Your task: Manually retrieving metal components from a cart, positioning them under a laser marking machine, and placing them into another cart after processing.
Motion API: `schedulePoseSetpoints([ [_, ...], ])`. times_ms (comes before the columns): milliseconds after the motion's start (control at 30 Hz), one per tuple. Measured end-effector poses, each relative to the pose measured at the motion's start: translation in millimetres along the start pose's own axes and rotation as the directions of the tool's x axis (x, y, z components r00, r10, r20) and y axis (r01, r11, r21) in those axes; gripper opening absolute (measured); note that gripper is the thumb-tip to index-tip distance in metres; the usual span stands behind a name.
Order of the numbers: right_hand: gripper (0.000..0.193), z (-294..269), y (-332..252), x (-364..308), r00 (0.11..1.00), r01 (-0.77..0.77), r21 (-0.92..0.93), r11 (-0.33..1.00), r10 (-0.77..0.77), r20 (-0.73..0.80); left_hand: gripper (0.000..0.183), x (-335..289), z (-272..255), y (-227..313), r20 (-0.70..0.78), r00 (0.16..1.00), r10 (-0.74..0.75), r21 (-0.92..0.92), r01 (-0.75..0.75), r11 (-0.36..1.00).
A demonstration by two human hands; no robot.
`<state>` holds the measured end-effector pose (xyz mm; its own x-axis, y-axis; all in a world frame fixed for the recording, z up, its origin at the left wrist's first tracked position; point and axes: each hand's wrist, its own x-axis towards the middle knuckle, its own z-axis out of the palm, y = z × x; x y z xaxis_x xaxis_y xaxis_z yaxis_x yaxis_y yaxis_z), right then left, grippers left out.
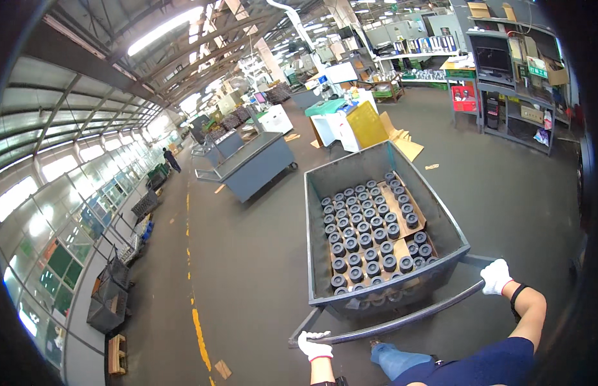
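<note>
In the head view, a grey metal cart [324,186] with high walls stands on the dark floor [247,257], right in front of the person. Inside it, sheets of brown cardboard [411,206] line the bottom, and dark round metal parts [363,231] stand on them in close rows; there are several dozen, too many and too small to count exactly. A grey handle bar [402,318] runs across the near end of the cart. The left hand [315,346], in a white glove, is closed around the bar's left end. The right hand [496,276], also gloved in white, is closed around its right end.

Farther off, one flat grey trolley [254,164] stands to the left, and one yellow panel [366,123] leans behind the cart. One person [171,159] walks in the distance.
</note>
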<state>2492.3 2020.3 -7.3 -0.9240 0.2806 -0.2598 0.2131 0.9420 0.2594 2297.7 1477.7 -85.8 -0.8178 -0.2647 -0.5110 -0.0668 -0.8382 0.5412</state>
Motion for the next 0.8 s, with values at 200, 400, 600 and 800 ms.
schedulePoseSetpoints([
  [200,0.024,-1,-31,56,0.997,-0.061,-0.002,0.998,0.061,0.053,0.035,97,24,4,0.035,0.994,-0.101,0.012,0.101,0.995],
  [400,0.025,-1,-67,113,0.993,-0.121,-0.003,0.993,0.121,0.018,0.032,166,80,24,0.065,0.996,-0.057,0.109,0.05,0.993],
  [600,0.024,-34,-125,160,0.975,-0.222,0.014,0.975,0.221,0.025,0.032,241,132,65,0.111,0.979,-0.168,0.089,0.159,0.983],
  [800,0.024,-66,-195,180,0.946,-0.325,0.023,0.946,0.324,0.017,0.034,328,177,100,0.171,0.947,-0.272,0.14,0.25,0.958],
])
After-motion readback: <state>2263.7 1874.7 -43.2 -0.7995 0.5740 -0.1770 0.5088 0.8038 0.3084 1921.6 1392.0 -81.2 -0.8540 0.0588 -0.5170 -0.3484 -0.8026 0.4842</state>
